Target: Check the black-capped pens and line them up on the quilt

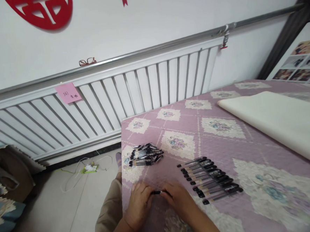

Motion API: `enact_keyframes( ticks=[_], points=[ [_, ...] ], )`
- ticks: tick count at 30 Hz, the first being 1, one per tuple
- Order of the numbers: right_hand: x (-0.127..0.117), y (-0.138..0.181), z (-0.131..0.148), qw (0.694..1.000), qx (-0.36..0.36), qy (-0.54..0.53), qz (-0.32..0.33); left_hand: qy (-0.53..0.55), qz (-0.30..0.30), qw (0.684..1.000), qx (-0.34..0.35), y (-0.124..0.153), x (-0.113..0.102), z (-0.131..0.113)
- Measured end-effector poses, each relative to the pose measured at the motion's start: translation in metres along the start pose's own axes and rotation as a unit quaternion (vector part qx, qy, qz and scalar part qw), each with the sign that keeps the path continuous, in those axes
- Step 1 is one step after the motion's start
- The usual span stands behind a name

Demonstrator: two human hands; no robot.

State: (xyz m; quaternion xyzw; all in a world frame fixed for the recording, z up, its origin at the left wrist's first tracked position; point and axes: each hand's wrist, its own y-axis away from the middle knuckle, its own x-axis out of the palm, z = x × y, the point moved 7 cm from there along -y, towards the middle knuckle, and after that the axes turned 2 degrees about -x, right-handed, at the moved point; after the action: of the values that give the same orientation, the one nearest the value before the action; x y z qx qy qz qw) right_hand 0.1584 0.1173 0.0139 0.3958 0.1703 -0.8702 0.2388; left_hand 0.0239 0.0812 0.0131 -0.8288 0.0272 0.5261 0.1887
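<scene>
My left hand (139,200) and my right hand (179,199) are close together over the bed's near side. Between their fingertips is a short stretch of a black pen (157,192) with a pale band, its ends hidden in my closed fingers. Just beyond my left hand lies a loose pile of short black and clear pen parts (146,155), too small to tell apart. To the right of my right hand, several clear-barrelled pens with black ends (211,177) are laid side by side in a slanted row.
A purple floral bedspread (155,128) covers the surface. A folded cream cloth (278,119) lies at right. Behind runs a white radiator (142,85) with a pink note (68,93) and a pipe bearing glasses (87,61). A power strip (90,168) with cables rests on the floor.
</scene>
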Motion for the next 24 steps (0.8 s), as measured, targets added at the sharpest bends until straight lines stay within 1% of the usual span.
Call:
enact_keyframes(
  ticks=[5,10,16,20,24],
  points=[
    [-0.002,0.0,0.001,1.0,-0.001,-0.015,-0.009,0.006,-0.008,1.0,0.005,0.0,0.0,0.001],
    [-0.002,0.0,0.002,1.0,0.004,0.004,-0.002,0.004,-0.008,1.0,0.004,0.0,-0.001,0.0],
    [0.001,0.0,0.003,1.0,-0.014,-0.008,-0.006,0.004,-0.006,1.0,0.006,0.001,0.0,0.0],
    [0.0,0.0,-0.005,1.0,-0.006,-0.016,-0.024,-0.003,-0.015,1.0,-0.007,0.001,0.002,0.004],
    [-0.003,0.0,-0.012,0.999,-0.006,-0.026,-0.047,-0.017,-0.004,1.0,-0.014,-0.001,0.003,0.004]
  ],
)
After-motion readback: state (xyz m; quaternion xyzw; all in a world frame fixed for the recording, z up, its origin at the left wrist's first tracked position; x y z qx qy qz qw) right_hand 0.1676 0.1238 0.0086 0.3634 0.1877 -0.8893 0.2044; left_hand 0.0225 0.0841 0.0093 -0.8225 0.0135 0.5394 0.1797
